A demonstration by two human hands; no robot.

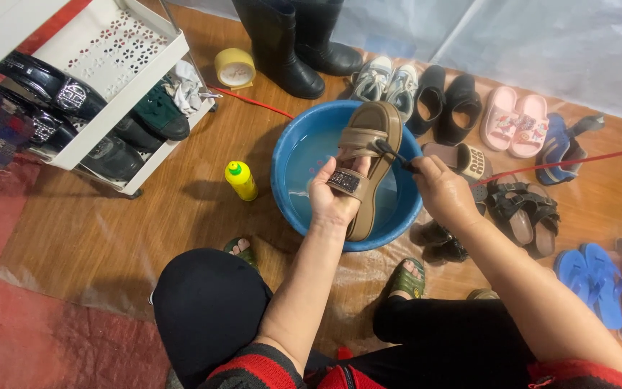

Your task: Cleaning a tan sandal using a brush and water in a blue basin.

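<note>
My left hand (pixel 334 198) grips a brown strapped sandal (pixel 373 144) by its middle, holding it above a blue basin (pixel 286 155) of water. My right hand (pixel 442 189) is closed on a dark brush (pixel 396 157) whose tip touches the sandal's straps. Both forearms reach out from my lap over my knees in black trousers. My feet in green slippers rest on either side of the basin's near rim.
A yellow bottle (pixel 240 180) stands left of the basin. A white shoe rack (pixel 102 79) with dark shoes is at the upper left. Black boots (pixel 289 43), sneakers, slides and sandals (pixel 523 209) line the floor behind and to the right. Blue flip-flops (pixel 593 277) lie far right.
</note>
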